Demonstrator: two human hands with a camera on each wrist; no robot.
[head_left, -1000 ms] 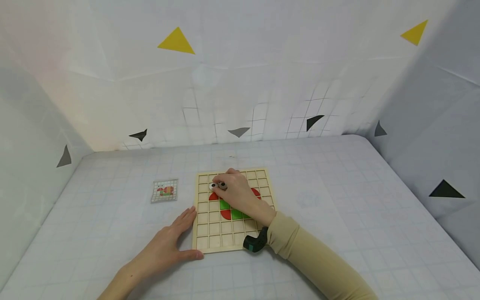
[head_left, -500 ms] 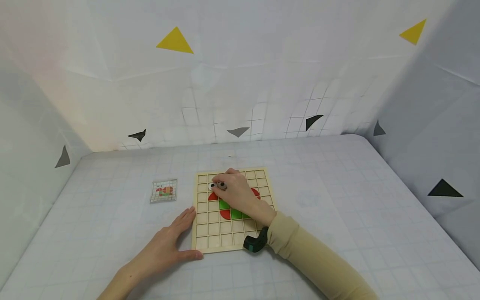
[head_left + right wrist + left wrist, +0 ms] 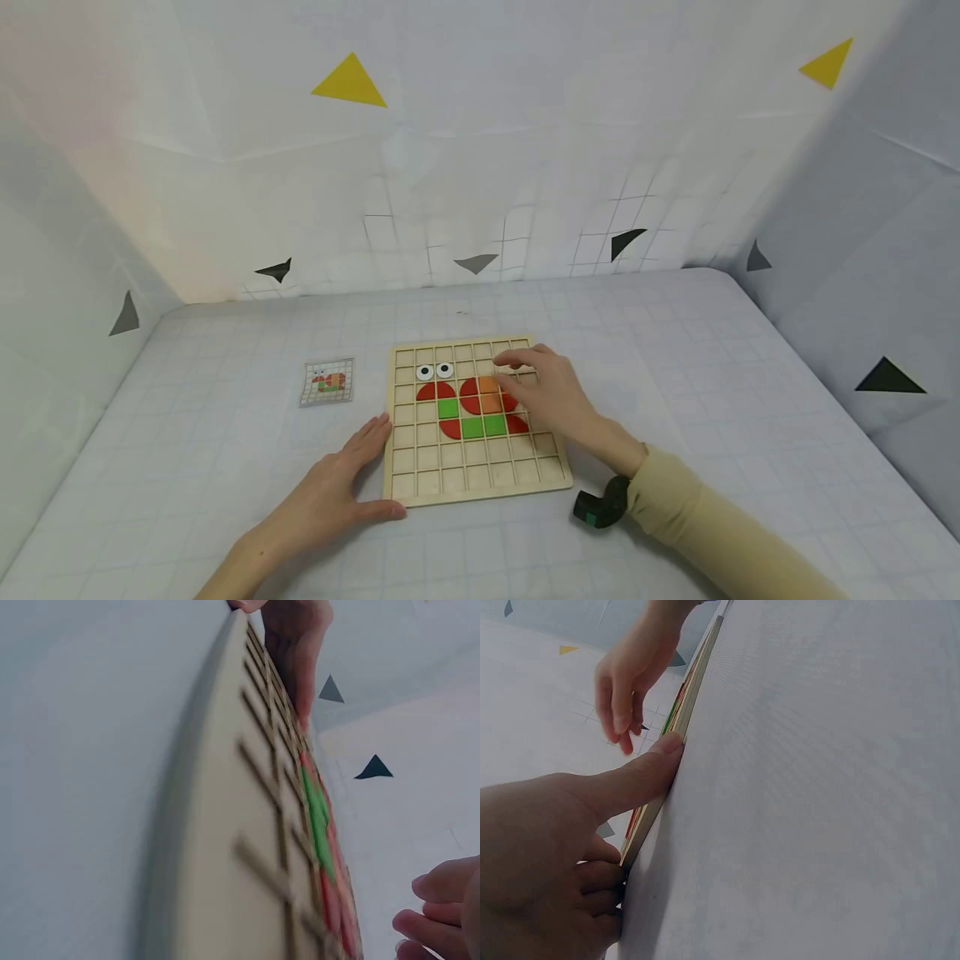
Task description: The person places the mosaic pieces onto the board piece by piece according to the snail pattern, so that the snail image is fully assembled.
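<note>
A wooden grid board (image 3: 428,457) lies flat on the table, its cells partly filled with coloured pieces. Two round eye pieces (image 3: 445,370) sit side by side near the upper left, over a red half-round shape (image 3: 426,392). Green squares (image 3: 472,427), red rounded pieces and an orange block (image 3: 488,385) fill cells to the right and below. My left hand (image 3: 330,492) rests at the board's left side, straight fingers along the edge and thumb at the front corner. Above the right part of the board hovers my right hand (image 3: 558,396), thumb and fingers apart, holding nothing.
Left of the board lies a small picture card (image 3: 308,395) showing a similar coloured figure on a grid. White sheets with yellow and dark triangles rise behind and beside the table (image 3: 675,375). A black wrist device (image 3: 600,507) sits by the right sleeve.
My right hand has let go of the right eye piece and moved right, uncovering both eyes and the orange block. My left hand stays at the board's edge.
</note>
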